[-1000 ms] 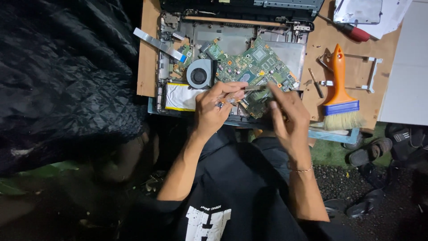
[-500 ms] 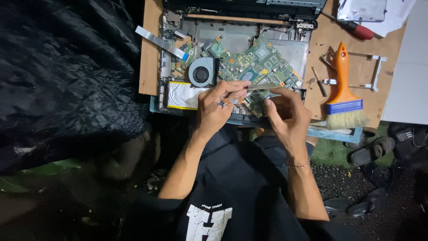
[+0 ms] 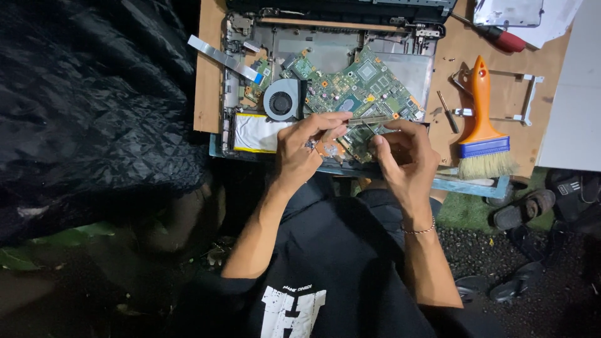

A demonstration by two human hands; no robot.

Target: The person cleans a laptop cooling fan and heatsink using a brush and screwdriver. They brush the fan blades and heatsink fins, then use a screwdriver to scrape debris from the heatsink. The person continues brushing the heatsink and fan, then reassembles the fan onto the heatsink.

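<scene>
Green circuit board (image 3: 360,94) lies in the opened laptop shell (image 3: 332,44). Our left hand (image 3: 303,147) and right hand (image 3: 400,153) pinch a thin strip (image 3: 369,120) over it; we judge the board light, stiff, fragile, best gripped by its edges.

A makeshift outdoor repair spot, not a proper workshop — a small wooden board (image 3: 210,75) holds an opened laptop chassis (image 3: 325,56) with bare green circuit board (image 3: 360,87), beside an orange brush (image 3: 482,125) and red-handled screwdriver (image 3: 504,39), while gravel (image 3: 476,250), sandals (image 3: 523,209) and black plastic sheeting (image 3: 94,106) lie around
</scene>
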